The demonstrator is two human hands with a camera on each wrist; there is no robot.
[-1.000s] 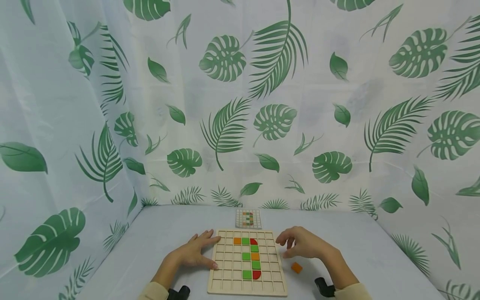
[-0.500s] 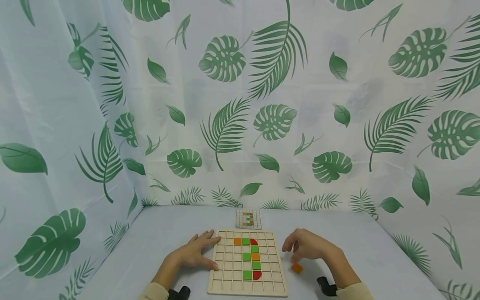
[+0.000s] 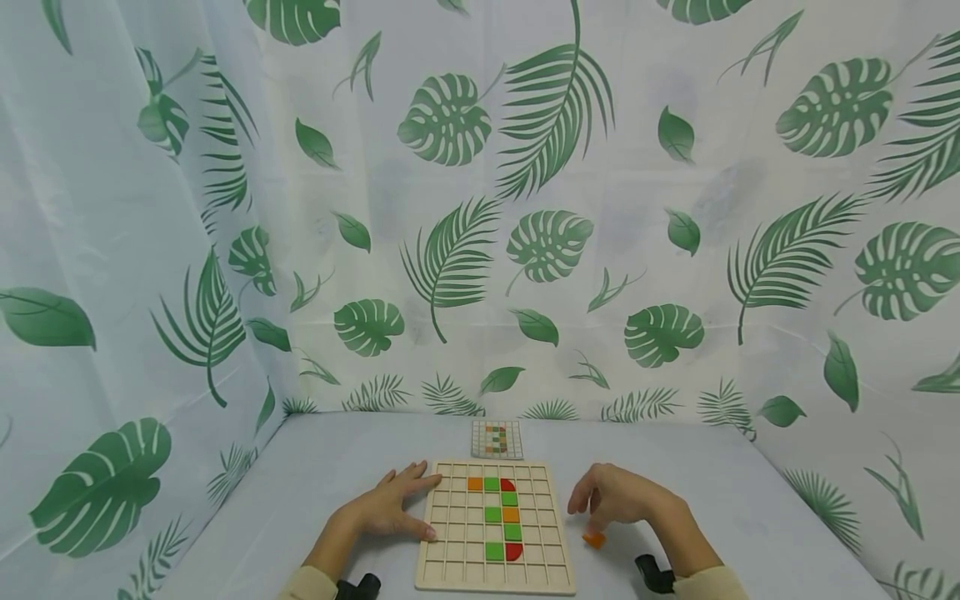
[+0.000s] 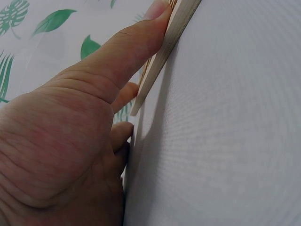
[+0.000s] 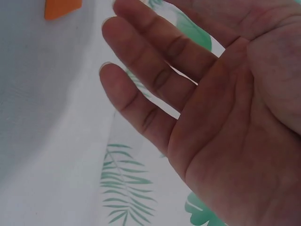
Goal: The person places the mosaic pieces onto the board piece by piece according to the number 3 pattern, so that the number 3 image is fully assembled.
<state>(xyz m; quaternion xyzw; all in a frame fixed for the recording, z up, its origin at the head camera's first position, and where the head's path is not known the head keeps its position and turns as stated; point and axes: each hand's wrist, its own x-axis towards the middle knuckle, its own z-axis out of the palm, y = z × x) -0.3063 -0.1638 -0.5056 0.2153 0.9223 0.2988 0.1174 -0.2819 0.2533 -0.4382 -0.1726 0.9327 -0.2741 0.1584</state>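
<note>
A square wooden grid board lies on the table with green, orange and red tiles set in its middle columns. My left hand rests spread along the board's left edge, thumb and fingertips on the rim. In the left wrist view the thumb lies against the wooden edge. My right hand is lowered right of the board, pinching a loose orange tile that looks tilted. In the right wrist view, the orange tile shows at the top; the pinching fingertips are out of frame.
A small pattern card with a matching coloured grid lies behind the board. Around the pale table hang white curtains with green leaf prints. Black wrist devices sit at both sleeves.
My right hand has moved away from the board's right edge, down and right onto the orange tile, which has tilted. My left hand has stayed at the board.
</note>
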